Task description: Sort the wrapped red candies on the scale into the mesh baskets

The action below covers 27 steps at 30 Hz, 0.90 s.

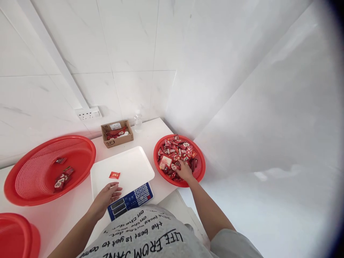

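My right hand (pixel 185 171) reaches into a red plastic basket (pixel 201 168) heaped with small red wrapped packets (pixel 178 150). Its thumb and fingers close around a red packet (pixel 175 167) at the near side of the heap; the fingertips are partly hidden. My left hand (pixel 107 195), empty and with its fingers apart, hovers by the near edge of a white tray (pixel 123 161). On that tray lies a single red packet (pixel 114 175), just beyond the left fingers. The tray sits on a digital scale with a blue keypad panel (pixel 131 199).
A large red basket (pixel 88 150) at the left holds a few packets (pixel 63 178). Part of another red basket (pixel 16 233) shows at lower left. Behind the tray stand a cardboard box (pixel 118 141) with red packets and a clear bottle (pixel 138 122). White walls border the table (pixel 158 127).
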Motion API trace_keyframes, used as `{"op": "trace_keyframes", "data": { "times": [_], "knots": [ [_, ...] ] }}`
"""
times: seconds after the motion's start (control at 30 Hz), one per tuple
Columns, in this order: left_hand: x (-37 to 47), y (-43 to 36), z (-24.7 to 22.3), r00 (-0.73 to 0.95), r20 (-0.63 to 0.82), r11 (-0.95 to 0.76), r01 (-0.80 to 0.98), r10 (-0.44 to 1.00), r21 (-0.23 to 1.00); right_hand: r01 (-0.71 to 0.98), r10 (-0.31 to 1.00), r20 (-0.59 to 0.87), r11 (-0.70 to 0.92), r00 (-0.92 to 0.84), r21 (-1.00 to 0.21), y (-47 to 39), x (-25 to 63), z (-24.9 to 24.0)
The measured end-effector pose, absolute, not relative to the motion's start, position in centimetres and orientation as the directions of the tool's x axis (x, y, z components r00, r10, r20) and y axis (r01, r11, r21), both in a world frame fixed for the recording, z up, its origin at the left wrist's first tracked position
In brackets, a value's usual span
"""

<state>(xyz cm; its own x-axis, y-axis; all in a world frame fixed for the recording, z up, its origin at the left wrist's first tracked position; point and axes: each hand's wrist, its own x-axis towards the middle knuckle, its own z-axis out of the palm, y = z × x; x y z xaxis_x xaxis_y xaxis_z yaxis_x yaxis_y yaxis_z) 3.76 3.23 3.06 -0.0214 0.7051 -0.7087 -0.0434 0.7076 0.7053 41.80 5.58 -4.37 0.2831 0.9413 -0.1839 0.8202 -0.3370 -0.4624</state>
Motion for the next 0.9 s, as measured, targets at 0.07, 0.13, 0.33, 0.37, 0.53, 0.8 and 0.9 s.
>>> {"op": "trace_keyframes", "data": {
  "times": [0.07, 0.13, 0.33, 0.37, 0.53, 0.8, 0.9],
  "knots": [
    [3.9, 3.2, 3.0, 0.002, -0.702, 0.702, -0.014, 0.713, 0.712, 0.816, 0.963, -0.238, -0.236, 0.125, -0.527, 5.1, 41.0, -3.9],
    [3.9, 3.1, 2.7, 0.034, -0.688, 0.688, 0.011, 0.725, 0.725, 0.775, 0.967, -0.255, -0.150, -0.015, -0.614, 4.6, 40.8, -3.6],
    [3.9, 2.8, 2.4, 0.086, -0.644, 0.637, 0.092, 0.760, 0.765, 0.759, 0.937, -0.214, -0.350, 0.277, -0.550, 4.3, 42.9, -4.8],
    [4.0, 2.7, 2.5, 0.090, -0.642, 0.635, 0.100, 0.761, 0.766, 0.762, 0.923, -0.240, -0.383, 0.299, -0.523, 4.4, 43.1, -5.1],
    [4.4, 2.6, 2.9, 0.104, -0.645, 0.636, 0.108, 0.757, 0.764, 0.779, 0.900, -0.304, -0.425, 0.312, -0.461, 4.6, 42.3, -5.4],
    [4.6, 2.3, 3.1, 0.103, -0.659, 0.648, 0.127, 0.745, 0.751, 0.568, 0.915, -0.237, -0.390, 0.326, -0.725, 4.4, 42.9, -4.4],
    [4.6, 2.2, 2.8, 0.122, -0.659, 0.648, 0.123, 0.742, 0.752, 0.484, 0.881, -0.193, -0.408, 0.433, -0.774, 4.3, 43.7, -4.1]
  ]
}}
